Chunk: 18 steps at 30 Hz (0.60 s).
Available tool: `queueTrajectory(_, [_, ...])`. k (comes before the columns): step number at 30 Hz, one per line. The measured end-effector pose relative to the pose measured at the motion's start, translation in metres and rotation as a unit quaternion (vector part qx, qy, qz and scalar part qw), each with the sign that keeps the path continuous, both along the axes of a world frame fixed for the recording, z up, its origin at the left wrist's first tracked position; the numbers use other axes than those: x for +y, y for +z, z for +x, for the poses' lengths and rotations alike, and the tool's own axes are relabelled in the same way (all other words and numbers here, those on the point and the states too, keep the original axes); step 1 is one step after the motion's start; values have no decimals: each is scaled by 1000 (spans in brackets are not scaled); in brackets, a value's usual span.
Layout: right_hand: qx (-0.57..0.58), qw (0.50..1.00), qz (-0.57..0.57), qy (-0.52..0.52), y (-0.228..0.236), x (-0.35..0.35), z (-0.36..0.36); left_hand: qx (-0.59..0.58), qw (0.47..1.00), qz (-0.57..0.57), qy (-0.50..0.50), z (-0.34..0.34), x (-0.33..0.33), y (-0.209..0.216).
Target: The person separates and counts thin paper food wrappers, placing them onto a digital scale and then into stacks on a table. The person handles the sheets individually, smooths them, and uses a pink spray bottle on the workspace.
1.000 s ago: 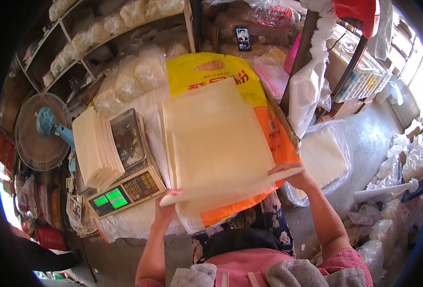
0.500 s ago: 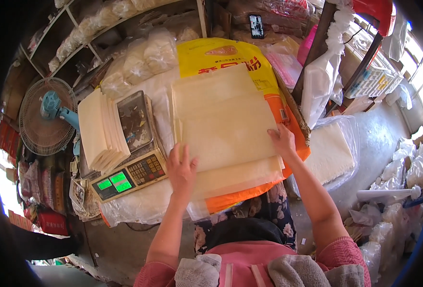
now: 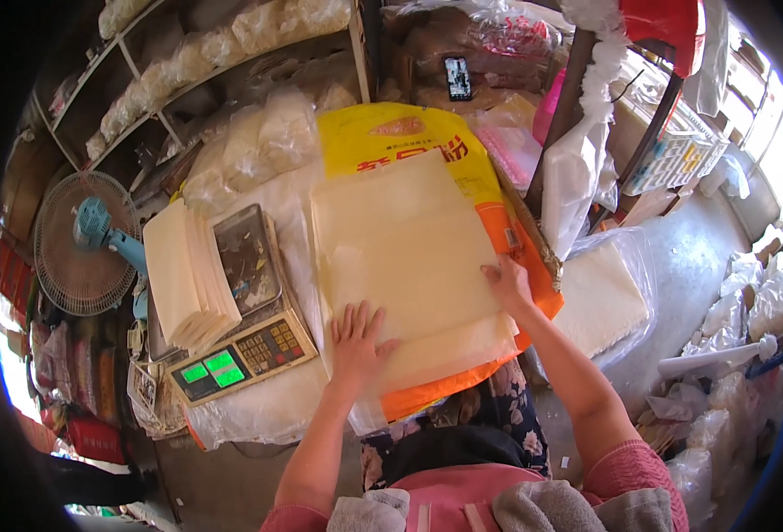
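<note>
A stack of thin, cream-coloured sheets [image 3: 400,239] lies in front of me on the covered table. My left hand [image 3: 356,348] rests flat on the near left part of the top sheet, its fingers spread. At the right edge of the stack, my right hand [image 3: 510,285] touches the sheet with its fingers partly bent and apart. A paler, slightly creased strip of sheet runs along the near edge. Left of the stack stands a digital scale [image 3: 272,348] with lit green displays. A folded bundle of similar sheets [image 3: 187,275] leans over its worn metal pan.
Under the stack lies a yellow and orange printed sack [image 3: 462,146]. Bagged goods [image 3: 267,133] are piled behind the scale, and a fan [image 3: 90,230] stands at far left. A phone [image 3: 457,78] is propped at the back. More sheets in clear plastic [image 3: 606,297] lie at right.
My left hand has moved slightly right onto the sheet and flattened with its fingers spread. The near strip lies flatter. My right hand has slid a little nearer along the right edge.
</note>
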State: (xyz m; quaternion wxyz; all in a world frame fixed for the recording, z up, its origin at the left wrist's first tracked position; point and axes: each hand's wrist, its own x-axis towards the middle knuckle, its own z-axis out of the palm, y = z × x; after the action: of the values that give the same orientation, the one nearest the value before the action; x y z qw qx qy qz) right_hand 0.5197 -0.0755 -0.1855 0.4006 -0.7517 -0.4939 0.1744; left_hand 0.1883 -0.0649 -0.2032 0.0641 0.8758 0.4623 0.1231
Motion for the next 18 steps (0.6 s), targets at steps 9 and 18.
queueTrajectory(9, [-243, 968, -54, 27, 31, -9, -26, 6, 1000, 24, -7, -1, 3, -7])
queueTrajectory(18, [-351, 920, -9, 172, 10, -35, -67, 30, 999, 17, -15, -1, 2, -2])
